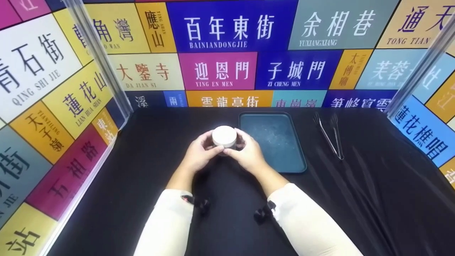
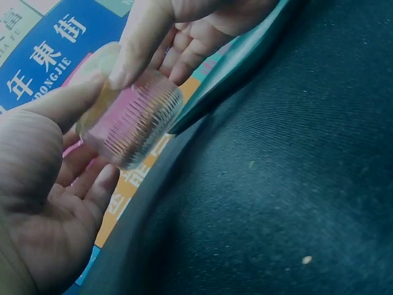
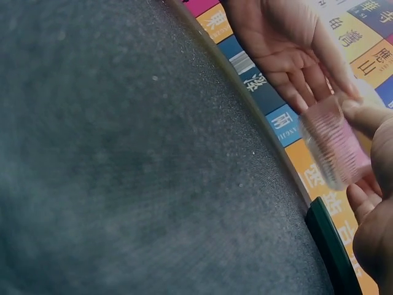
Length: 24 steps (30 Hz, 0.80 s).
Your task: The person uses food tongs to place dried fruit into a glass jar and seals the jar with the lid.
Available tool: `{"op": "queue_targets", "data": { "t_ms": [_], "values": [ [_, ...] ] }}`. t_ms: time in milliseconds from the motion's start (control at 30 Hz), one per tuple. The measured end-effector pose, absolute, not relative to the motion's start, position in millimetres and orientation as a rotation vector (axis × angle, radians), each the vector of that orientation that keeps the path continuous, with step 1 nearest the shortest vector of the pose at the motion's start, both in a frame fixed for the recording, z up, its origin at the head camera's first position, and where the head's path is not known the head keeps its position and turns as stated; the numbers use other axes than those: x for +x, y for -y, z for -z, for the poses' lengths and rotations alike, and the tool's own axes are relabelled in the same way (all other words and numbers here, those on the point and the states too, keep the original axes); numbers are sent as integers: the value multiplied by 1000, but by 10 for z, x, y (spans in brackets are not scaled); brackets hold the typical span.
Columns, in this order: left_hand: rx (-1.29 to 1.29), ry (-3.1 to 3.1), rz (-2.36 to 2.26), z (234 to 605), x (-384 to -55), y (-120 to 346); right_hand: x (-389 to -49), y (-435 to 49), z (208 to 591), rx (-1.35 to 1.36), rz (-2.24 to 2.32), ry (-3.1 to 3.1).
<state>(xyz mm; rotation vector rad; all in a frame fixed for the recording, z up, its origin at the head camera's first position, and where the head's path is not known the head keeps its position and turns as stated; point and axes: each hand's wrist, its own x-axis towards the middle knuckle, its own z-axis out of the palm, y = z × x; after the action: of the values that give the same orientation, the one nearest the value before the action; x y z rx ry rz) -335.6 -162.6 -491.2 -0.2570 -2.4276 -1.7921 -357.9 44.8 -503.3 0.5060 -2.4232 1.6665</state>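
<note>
A small clear jar [image 2: 138, 120] with ribbed sides and a pale round lid [image 1: 224, 135] is held up between both hands over the black cloth, left of the tray. My left hand [image 1: 199, 153] grips it from the left, thumb at the near side of the lid and fingers curled behind. From the right, my right hand [image 1: 250, 151] holds it the same way, its thumb close beside the left one. Through the clear wall in the left wrist view, the jar shows no visible contents.
A dark teal tray [image 1: 273, 142] lies on the black cloth [image 1: 142, 170] just right of the hands. Farther right rest metal tongs [image 1: 332, 138], spread apart. Printed panels [image 1: 217, 71] stand behind and at both sides, with clear posts [image 1: 103, 57] at the corners.
</note>
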Motion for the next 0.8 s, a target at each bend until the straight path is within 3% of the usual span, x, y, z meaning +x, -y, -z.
{"op": "queue_targets", "data": {
  "t_ms": [800],
  "values": [
    [-222, 2480, 1836, 4995, -3354, 1571, -3590, -443, 5051, 417, -1676, 2549]
  ]
}}
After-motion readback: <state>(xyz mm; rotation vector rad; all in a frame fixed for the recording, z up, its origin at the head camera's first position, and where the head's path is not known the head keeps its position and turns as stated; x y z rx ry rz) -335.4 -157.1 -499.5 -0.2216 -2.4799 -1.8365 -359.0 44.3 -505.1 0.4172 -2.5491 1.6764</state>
